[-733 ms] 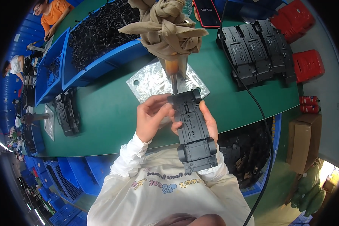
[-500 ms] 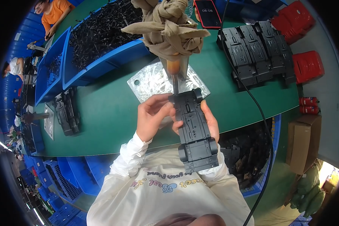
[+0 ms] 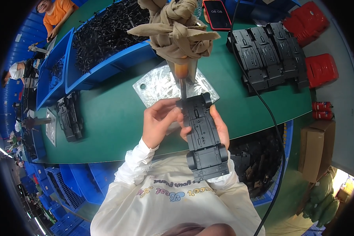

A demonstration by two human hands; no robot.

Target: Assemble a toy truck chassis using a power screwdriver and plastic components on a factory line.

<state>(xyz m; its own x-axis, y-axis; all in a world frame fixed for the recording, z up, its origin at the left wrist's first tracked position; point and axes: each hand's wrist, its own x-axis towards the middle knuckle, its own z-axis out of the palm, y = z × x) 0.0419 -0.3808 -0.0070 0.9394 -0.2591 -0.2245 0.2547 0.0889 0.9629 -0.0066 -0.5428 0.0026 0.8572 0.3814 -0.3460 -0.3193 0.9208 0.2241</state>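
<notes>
Chassis (image 3: 203,135) of black plastic, right hand (image 3: 220,128) closed around it from beneath, far end at a metal shaft (image 3: 183,89) over the green counter (image 3: 110,126), left hand (image 3: 158,121) half-curled at its far-left corner, grip unclear.

R hand (image 3: 221,128) mostly hidden behind blk chassis (image 3: 202,135), ctr frame. L hand (image 3: 156,125): fingertips partly hidden, grip unclear. Cloth-wrapped tool (image 3: 181,35) cut by top edge; tip/chassis contact unclear. Blk parts (image 3: 106,39), upper L, too small to ID individually.
</notes>
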